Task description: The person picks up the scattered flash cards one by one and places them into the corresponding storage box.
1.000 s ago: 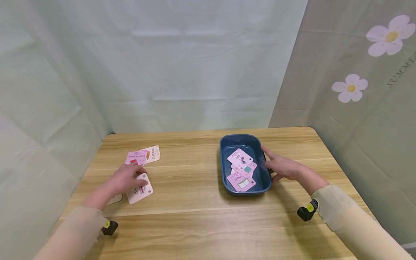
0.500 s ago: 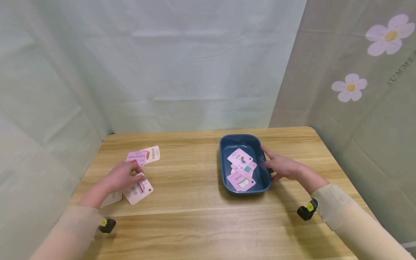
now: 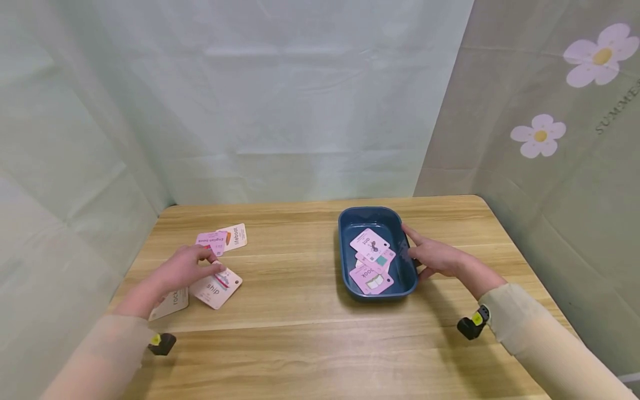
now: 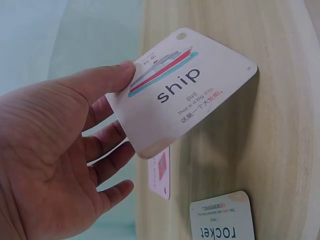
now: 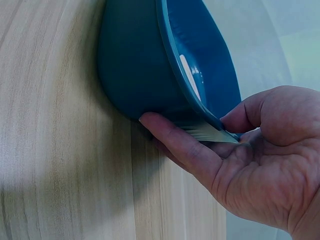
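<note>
Between thumb and fingers, my left hand (image 3: 187, 272) pinches the pale "ship" flashcard (image 4: 185, 95) by one edge. The left wrist view shows it tilted, raised off the table. The "rocket" flashcard (image 3: 172, 303) lies just nearer than that hand, partly covered by it in the head view. Beyond the hand, a pink "English book" flashcard (image 3: 214, 240) overlaps the "lifeboat" flashcard (image 3: 237, 236). My right hand (image 3: 437, 256) grips the right side of a blue plastic tub (image 5: 135, 55), thumb at the rim and fingers against the outer wall.
Inside the tub several flashcards lie overlapped, with an "ant" card (image 3: 369, 242) on top and a "book" card (image 3: 372, 280) nearest. The wooden table (image 3: 290, 333) meets fabric curtains (image 3: 300, 111) at its back and sides.
My left hand has lifted the "ship" card and turned it slightly, shifting it a little to the right. More of the "rocket" card shows now. The right hand and tub stay put.
</note>
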{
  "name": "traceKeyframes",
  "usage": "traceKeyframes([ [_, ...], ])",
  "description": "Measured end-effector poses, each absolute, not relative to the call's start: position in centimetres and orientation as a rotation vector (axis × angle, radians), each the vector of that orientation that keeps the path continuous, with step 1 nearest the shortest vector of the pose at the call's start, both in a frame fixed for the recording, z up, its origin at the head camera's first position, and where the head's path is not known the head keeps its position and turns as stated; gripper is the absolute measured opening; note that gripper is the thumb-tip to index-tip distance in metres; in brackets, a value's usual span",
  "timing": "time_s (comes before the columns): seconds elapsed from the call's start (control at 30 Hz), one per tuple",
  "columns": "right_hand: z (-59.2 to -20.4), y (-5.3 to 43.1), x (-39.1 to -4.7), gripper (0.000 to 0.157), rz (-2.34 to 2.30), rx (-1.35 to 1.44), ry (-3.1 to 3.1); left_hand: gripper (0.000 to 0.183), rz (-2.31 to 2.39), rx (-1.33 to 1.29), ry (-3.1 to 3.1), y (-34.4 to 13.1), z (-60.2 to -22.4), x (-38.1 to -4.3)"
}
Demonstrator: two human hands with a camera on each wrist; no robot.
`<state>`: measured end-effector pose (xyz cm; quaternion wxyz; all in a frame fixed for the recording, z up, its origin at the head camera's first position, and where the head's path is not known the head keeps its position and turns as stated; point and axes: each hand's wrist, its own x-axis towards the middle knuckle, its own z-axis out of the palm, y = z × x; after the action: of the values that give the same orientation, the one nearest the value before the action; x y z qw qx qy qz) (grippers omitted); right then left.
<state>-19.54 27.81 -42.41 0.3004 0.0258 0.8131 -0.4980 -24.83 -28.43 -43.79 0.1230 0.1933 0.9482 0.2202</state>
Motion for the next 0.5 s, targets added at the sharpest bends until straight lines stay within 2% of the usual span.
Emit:
traceKeyframes([
  [0.5,-42.3,27.7,-19.5,0.080,-1.328,0.074,2.151,0.019,0.800,0.634,2.812,-27.7,-42.1,-24.6],
])
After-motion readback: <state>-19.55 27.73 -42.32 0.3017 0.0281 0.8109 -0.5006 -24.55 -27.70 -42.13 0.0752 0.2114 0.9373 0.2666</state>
